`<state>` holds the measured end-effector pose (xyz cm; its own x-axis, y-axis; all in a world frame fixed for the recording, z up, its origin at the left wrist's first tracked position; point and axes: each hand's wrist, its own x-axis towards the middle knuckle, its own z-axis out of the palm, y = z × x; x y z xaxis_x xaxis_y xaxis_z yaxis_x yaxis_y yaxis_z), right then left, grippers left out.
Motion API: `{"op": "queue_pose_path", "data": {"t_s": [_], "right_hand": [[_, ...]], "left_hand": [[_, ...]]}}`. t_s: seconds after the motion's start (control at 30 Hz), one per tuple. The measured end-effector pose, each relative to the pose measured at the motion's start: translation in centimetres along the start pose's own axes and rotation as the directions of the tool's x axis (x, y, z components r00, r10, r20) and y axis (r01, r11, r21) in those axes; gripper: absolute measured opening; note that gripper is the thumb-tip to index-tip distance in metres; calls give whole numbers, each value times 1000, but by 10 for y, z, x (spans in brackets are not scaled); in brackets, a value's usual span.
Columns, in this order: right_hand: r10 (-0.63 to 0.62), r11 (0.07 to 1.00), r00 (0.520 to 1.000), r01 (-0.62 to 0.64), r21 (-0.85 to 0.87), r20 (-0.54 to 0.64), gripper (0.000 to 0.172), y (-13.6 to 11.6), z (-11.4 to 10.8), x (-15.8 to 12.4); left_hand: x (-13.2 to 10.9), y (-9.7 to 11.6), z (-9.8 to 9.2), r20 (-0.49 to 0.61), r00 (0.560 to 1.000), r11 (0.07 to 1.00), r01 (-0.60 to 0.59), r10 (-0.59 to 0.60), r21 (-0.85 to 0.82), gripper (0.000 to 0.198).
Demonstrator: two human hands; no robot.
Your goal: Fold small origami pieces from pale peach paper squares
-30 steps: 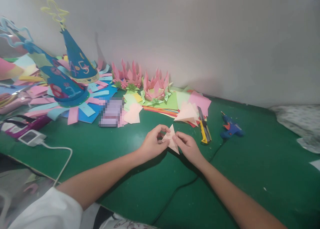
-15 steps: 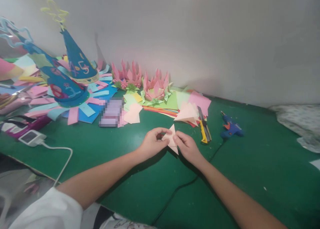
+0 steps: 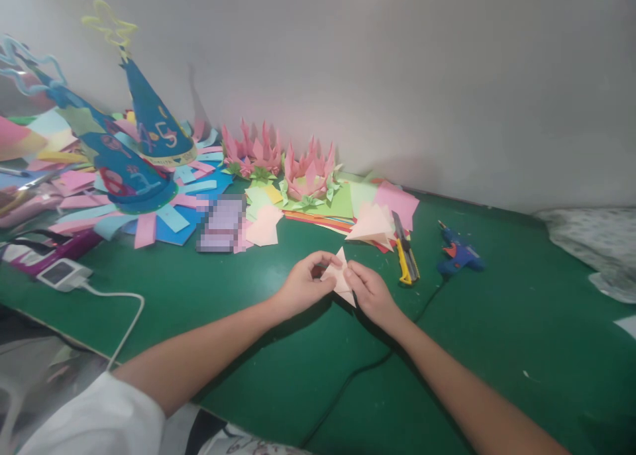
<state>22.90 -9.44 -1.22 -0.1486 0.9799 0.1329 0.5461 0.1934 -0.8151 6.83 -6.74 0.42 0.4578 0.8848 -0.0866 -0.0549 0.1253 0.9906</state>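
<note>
Both of my hands meet over the green table (image 3: pixel 248 349) on a small folded piece of pale peach paper (image 3: pixel 340 277) with pointed tips. My left hand (image 3: pixel 302 284) pinches its left side with thumb and fingers curled. From the right, my right hand (image 3: pixel 371 293) pinches the other side. The paper is held just above the table surface, partly covered by my fingers.
A yellow utility knife (image 3: pixel 406 256) and a blue glue gun (image 3: pixel 458 252) lie to the right, with a black cord running toward me. Behind are folded peach papers (image 3: pixel 371 224), coloured sheets, pink paper lotus flowers (image 3: pixel 308 171), blue cone hats (image 3: pixel 154 120), and a white charger (image 3: pixel 63 273) at left.
Hardly anything has moved; my fingers have shifted slightly on the peach paper, which sits a touch lower between my hands.
</note>
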Motion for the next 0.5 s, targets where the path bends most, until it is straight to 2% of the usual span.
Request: {"op": "queue_pose_path", "data": {"t_s": [0.23,0.37,0.5], "right_hand": [[-32,999,999,31,-28,-11,31,-1,0,-1],[-48,998,999,48,-31,-13,31,-2,1,-1],[-69,997,998,69,-23,-4,30,-3,0,-1]], "left_hand": [[2,-3,-1,-26,1000,999,8,-9,-35,38],[2,-2,-2,-32,995,983,91,-97,-162,48],[2,-1,-4,-27,988,949,141,-154,-281,49]]}}
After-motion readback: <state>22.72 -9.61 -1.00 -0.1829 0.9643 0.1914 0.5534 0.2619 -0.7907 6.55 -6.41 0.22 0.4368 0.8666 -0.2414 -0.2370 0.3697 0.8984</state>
